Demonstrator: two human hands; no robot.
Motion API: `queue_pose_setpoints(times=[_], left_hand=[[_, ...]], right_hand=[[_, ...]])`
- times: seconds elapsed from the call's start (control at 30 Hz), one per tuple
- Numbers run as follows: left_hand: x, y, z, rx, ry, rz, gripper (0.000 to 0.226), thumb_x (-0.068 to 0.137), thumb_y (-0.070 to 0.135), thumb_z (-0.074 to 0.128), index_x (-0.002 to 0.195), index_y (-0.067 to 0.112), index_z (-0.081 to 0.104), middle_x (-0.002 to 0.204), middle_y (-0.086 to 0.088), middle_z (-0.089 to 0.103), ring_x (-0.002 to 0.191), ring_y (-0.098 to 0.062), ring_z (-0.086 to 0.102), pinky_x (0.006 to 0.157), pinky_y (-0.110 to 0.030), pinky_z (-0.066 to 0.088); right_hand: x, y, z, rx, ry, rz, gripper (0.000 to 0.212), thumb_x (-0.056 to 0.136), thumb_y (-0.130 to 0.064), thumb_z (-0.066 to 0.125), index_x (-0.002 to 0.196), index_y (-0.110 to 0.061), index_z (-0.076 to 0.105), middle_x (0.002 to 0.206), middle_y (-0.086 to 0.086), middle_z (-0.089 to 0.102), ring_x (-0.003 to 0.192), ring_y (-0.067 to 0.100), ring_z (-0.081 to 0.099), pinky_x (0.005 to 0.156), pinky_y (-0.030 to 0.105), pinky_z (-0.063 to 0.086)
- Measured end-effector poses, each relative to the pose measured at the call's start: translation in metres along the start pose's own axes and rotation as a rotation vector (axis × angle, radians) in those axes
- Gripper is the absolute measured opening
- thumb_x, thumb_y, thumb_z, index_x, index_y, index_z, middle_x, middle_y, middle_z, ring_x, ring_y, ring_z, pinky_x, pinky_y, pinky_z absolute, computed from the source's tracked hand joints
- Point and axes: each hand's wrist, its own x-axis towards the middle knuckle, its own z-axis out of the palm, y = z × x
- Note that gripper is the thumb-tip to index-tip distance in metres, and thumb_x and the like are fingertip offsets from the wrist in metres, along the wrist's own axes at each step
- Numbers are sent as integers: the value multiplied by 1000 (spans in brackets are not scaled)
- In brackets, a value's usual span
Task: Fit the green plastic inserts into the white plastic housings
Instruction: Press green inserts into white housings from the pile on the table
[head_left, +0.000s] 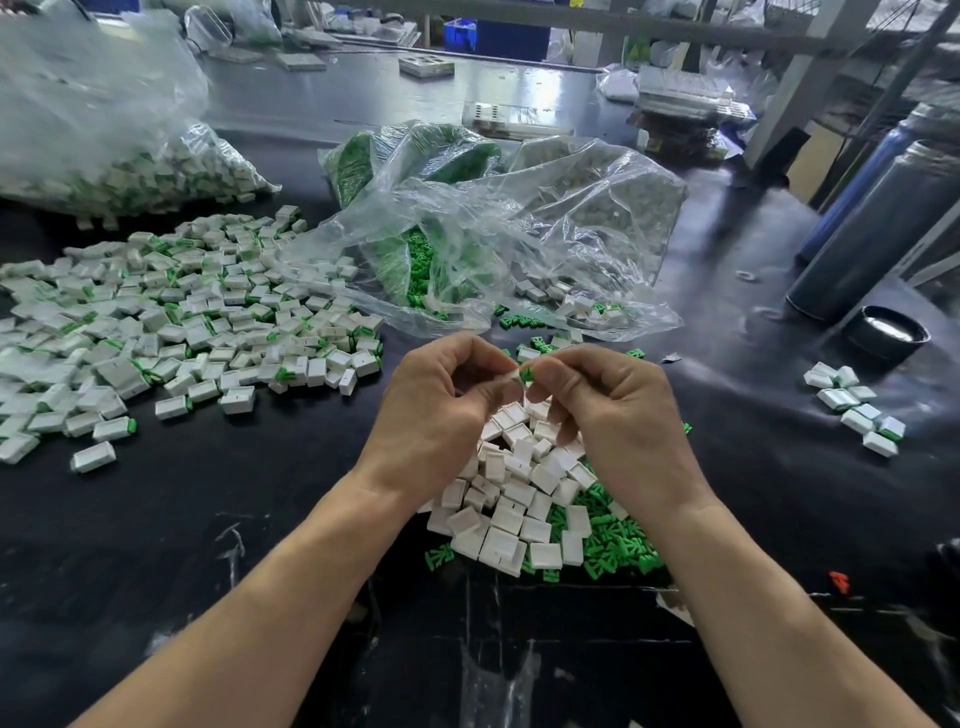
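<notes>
Above the near pile of white housings (519, 499), left hand (441, 400) pinches one housing (511, 375); right hand (597, 400) pinches a green insert (528, 375) at its mouth. Both parts judged light, rigid, slippery; grip by the side faces.

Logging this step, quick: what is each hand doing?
Left hand: pinches a white housing.
Right hand: pinches a green insert.

Showing white: housings (506, 483) heaped near centre. Showing bright green: loose inserts (618, 545) beside them. Lying glossy black with pale scuff streaks: surface (208, 519). Looking clear, glinting: plastic bag (519, 228). Standing dark grey-blue: cylinders (878, 228). Glowing orange-red: small scrap (839, 581).
</notes>
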Motion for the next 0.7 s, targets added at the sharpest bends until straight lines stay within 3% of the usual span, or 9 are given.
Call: queue_pose_setpoints(times=[0.17,0.37,0.47,0.57,0.63,0.7], left_hand=[[-3,4,5,-46,-25,9,8,89,14,78,94,17,73,91,-2,75,91,-27,70,89,-50,58],[-4,8,13,-124,-16,34,9,88,12,79,93,17,73,111,-3,70,99,-29,67,93,-63,50],[-5,9,17,-163,-32,27,9,88,15,78,95,16,73,109,-5,71,97,-36,66,88,-66,50],[-8,9,18,-148,-37,25,9,89,12,77,95,18,73,103,-3,74,95,-35,67,93,-63,50],[-8,10,19,-174,-47,23,9,89,10,77,96,14,72,100,-5,74,93,-38,67,93,-63,50],[-9,12,20,-208,-55,18,10,89,8,76,98,8,71,100,-11,75,92,-42,67,91,-64,52]], right_hand=[[-1,-3,3,108,4,69,50,104,-54,52,88,-13,75,79,17,72,58,21,52,47,26,40],[-4,-7,9,30,-44,208,84,101,-74,27,74,-9,71,63,13,69,47,15,52,42,18,37],[-6,-7,13,100,-69,210,82,101,-72,27,83,-9,75,50,1,56,43,10,45,40,19,34],[-6,-8,16,159,-41,188,67,102,-65,30,96,-21,81,51,-8,46,47,6,41,42,19,34],[-7,-8,17,141,-17,192,64,103,-64,30,90,-27,81,51,-11,47,46,4,42,42,18,36],[-8,-9,18,151,18,206,66,101,-64,30,67,-31,76,50,-10,49,45,4,42,42,18,36]])
